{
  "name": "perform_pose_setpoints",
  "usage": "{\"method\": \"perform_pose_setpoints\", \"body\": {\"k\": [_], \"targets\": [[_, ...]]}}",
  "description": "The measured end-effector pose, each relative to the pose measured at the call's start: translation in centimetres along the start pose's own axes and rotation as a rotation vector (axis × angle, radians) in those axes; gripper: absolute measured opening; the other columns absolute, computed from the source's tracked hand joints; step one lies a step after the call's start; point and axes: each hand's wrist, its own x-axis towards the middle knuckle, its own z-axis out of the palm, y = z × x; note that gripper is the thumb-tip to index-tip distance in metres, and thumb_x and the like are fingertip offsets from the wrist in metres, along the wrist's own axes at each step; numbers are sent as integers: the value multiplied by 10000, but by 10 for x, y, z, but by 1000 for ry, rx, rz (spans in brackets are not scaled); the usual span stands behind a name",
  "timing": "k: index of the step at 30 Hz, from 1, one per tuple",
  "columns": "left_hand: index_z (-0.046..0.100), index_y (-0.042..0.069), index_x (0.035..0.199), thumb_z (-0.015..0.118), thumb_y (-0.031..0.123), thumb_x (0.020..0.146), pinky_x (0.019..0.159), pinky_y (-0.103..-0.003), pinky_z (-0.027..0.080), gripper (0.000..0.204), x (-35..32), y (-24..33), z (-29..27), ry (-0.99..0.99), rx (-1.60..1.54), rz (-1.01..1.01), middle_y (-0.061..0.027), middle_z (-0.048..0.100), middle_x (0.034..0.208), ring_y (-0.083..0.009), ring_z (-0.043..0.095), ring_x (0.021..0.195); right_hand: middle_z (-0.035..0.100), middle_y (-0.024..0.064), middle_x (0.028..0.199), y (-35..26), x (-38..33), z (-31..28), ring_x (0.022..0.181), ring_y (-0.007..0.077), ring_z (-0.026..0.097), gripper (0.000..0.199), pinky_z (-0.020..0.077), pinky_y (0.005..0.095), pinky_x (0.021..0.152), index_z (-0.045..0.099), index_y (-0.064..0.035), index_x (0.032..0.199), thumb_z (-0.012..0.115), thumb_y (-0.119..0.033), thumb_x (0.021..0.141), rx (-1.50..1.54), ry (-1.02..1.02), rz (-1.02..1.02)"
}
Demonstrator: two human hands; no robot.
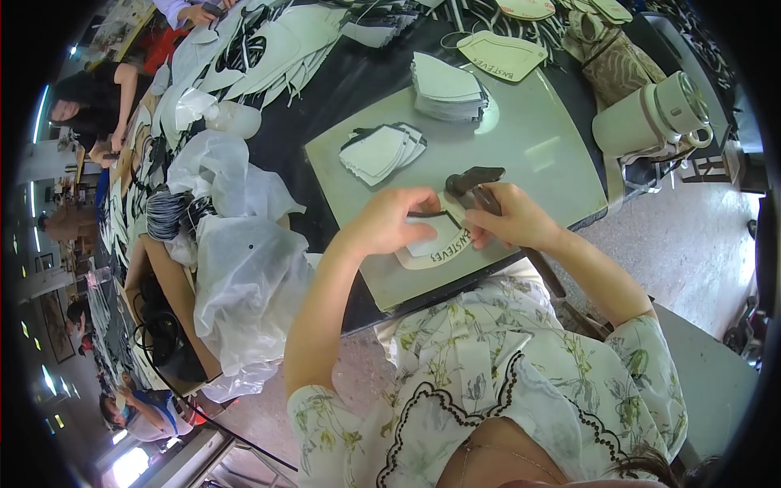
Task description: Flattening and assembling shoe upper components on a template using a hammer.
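Note:
A white cut piece with a dark edge (442,236) lies over a cream template (423,262) near the front of the pale board. Its left side is pinched between the thumb and fingers of my left hand (389,218). My right hand (518,215) is closed round a hammer (476,178), whose dark head sticks out beyond the fingers and whose handle slants back toward my lap. The right fingertips also meet the piece's right edge; their exact hold there is partly hidden. Farther back on the board rest two stacks of white pieces, a low fanned one (378,154) and a taller one (446,91).
The pale board (537,175) sits on a black tabletop. Another cream template (502,57) lies behind it. A white tumbler (643,118) stands at right beside a patterned cloth bag (610,57). Plastic bags (244,268) and heaped cut pieces (281,49) crowd the left. Other people work beyond.

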Motion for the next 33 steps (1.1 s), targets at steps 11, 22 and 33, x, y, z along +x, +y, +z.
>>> {"method": "perform_pose_setpoints", "body": {"k": [11, 22, 33], "targets": [[613, 1, 981, 761, 42, 783, 816, -288, 498, 251, 8, -7, -6, -147, -54, 6, -44, 698, 967, -125, 645, 869, 693, 50, 782, -2, -1, 5, 676, 126, 719, 207, 514, 247, 467, 577, 15, 973, 623, -185, 949, -37, 41, -2], [649, 23, 975, 780, 134, 706, 831, -358, 521, 319, 13, -2, -6, -111, 78, -1, -132, 724, 961, -283, 702, 958, 687, 57, 773, -1, 0, 4, 675, 140, 721, 208, 523, 258, 481, 570, 21, 950, 639, -175, 935, -48, 47, -4], [545, 1, 1090, 807, 115, 716, 680, -385, 516, 471, -17, 26, 23, 360, 508, -174, -148, 706, 845, -273, 693, 758, 702, 104, 812, 9, 13, 21, 728, 175, 736, 199, 571, 300, 658, 502, 14, 826, 667, -74, 892, 32, -13, -166]]}}
